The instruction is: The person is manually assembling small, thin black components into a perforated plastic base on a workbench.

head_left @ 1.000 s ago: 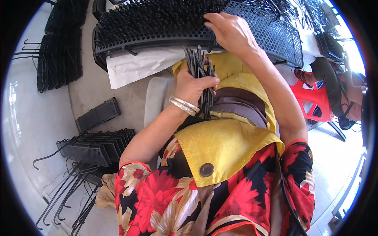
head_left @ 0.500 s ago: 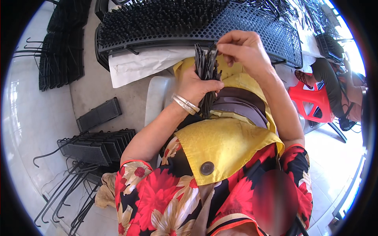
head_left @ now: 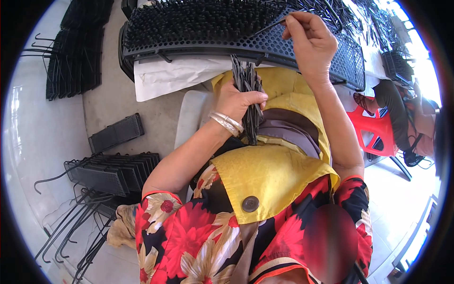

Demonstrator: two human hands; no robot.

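A bundle of thin dark strips (head_left: 247, 83) stands nearly upright in my left hand (head_left: 234, 105), its fingers wrapped round it and the thumb across the front. My right hand (head_left: 316, 45) is raised to the right and pinches one thin dark strip (head_left: 270, 27) between thumb and fingertips. That strip slants down to the left over a black perforated tray (head_left: 283, 46). Many similar dark strips (head_left: 198, 21) stand densely in the tray's left and middle part, while its holes show bare toward the right. Whether the pinched strip's tip touches the tray I cannot tell.
Loose dark strips (head_left: 359, 21) lie heaped beyond the tray at the far right. White paper (head_left: 175, 78) hangs under its near edge. Stacked black trays with hooked rods (head_left: 113, 175) are at left. A red stool (head_left: 376, 130) and another person's leg (head_left: 392, 102) are at right.
My right hand has moved from just beside the bundle up and to the right, and a single strip now shows in its pinch over the tray. The left hand still holds the bundle.
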